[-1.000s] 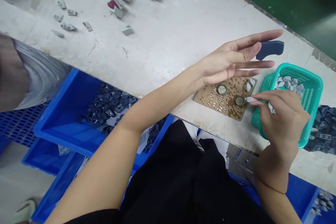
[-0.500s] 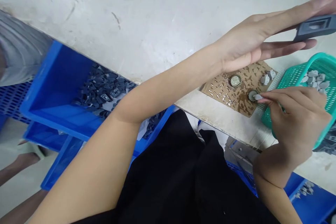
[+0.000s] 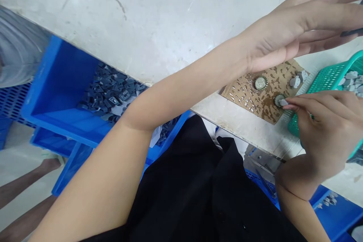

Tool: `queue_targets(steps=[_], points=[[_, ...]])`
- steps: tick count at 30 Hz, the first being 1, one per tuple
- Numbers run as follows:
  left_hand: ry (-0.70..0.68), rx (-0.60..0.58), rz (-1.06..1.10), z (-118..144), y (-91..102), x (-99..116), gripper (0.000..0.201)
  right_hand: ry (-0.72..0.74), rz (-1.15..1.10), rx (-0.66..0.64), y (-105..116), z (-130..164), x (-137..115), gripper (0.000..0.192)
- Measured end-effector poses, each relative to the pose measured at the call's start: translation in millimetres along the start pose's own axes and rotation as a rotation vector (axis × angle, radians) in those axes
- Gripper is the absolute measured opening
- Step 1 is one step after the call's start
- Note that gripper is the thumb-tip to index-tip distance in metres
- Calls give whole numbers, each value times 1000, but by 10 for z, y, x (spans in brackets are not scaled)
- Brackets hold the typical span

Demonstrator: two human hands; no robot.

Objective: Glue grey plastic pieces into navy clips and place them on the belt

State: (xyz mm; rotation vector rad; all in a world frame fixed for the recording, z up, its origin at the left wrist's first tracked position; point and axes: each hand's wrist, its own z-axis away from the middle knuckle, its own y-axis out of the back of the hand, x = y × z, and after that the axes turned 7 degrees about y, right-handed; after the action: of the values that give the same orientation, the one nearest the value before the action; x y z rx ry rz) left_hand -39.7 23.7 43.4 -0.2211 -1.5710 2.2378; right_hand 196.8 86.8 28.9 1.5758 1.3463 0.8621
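My right hand (image 3: 331, 132) pinches a small light-grey piece (image 3: 283, 102) between thumb and fingertips. The piece is at a bottle cap (image 3: 278, 99) on a wet brown cardboard sheet (image 3: 249, 102); whether it touches what is inside cannot be made out. Another bottle cap (image 3: 260, 82) with glossy contents sits beside it, and a few small grey pieces (image 3: 296, 81) lie near the cardboard's far edge. My left hand (image 3: 309, 26) reaches to the right edge of the view, its fingers around a dark grey plastic part (image 3: 351, 32) that is mostly hidden or out of frame.
A green basket (image 3: 326, 79) with light-grey pieces stands right of the cardboard. Below the white table (image 3: 184, 19), a blue crate (image 3: 70, 121) holds many dark grey parts. Another blue bin (image 3: 337, 215) is at lower right. Another person's legs (image 3: 25, 181) show at left.
The view has shifted, so the cardboard and basket appear further right. My left hand has moved right, carrying the dark grey part mostly out of view. My right hand still pinches its piece at the cap.
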Motion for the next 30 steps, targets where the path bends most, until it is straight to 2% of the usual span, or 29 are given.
queue_targets(steps=[2, 3, 7, 10, 13, 15, 18, 24, 27, 30], points=[[-104, -179, -18, -62, 54, -2, 88, 16, 2, 0, 1, -10, -6, 10], [-131, -227, -30, -78, 76, -4, 86, 19, 2, -4, 2, -12, -9, 10], [-112, -262, -112, -78, 151, -16, 83, 12, 6, -28, 7, -7, -19, 10], [-163, -303, -229, -104, 211, -39, 79, -13, 7, -37, 2, 4, -24, 11], [-250, -223, -365, -157, 230, -87, 54, -62, 15, 7, 2, 7, -34, 15], [-288, -124, -438, -179, 206, -133, 38, -101, 17, 83, 7, 2, -38, 12], [-282, -33, -517, -182, 161, -206, 37, -191, -13, 231, 15, -5, -30, 7], [-179, -65, -594, -205, 195, -304, 20, -340, -35, 641, 32, -24, -20, 29], [-134, -82, -627, -227, 231, -337, 17, -336, -2, 698, 51, -51, -57, 26], [-104, -104, -654, -236, 253, -358, 19, -226, 13, 711, 58, -58, -81, 12]])
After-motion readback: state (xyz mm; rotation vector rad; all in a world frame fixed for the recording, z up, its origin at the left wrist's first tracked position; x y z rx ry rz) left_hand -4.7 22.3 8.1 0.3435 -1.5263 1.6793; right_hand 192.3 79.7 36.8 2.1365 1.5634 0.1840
